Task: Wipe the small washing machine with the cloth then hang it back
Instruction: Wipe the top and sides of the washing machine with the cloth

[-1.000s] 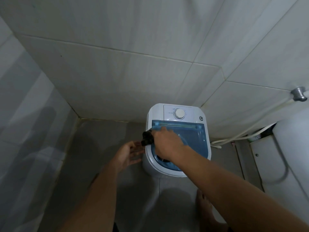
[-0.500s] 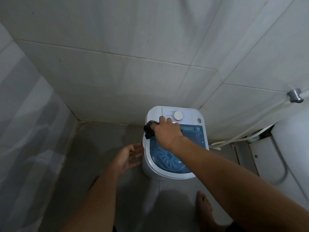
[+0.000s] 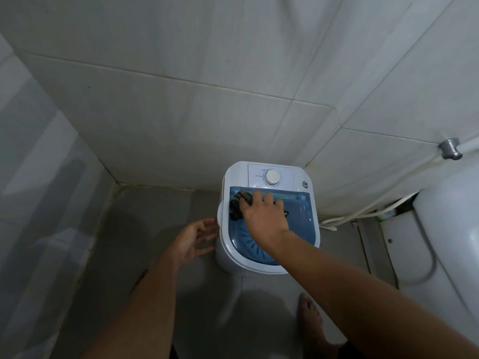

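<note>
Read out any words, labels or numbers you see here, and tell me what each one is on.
Nothing can be read.
Small dark markings ring the round white dial on the white control panel of the small white washing machine with a blue see-through lid: too small and blurred.
Grey wall tiles: no text.

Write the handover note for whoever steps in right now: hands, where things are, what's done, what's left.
Right hand: pressing the dark cloth flat onto the blue see-through lid, near its back left corner.
Left hand: open, empty, fingertips at the left side of the small washing machine.
Machine stands on the floor in the tiled corner, lid closed, dial on the white panel behind the lid.
Done: wiping of the top is under way; how much is covered cannot be told.
Left: finish the lid, panel and sides, then hang the cloth back. Its hanging spot is not in view.
</note>
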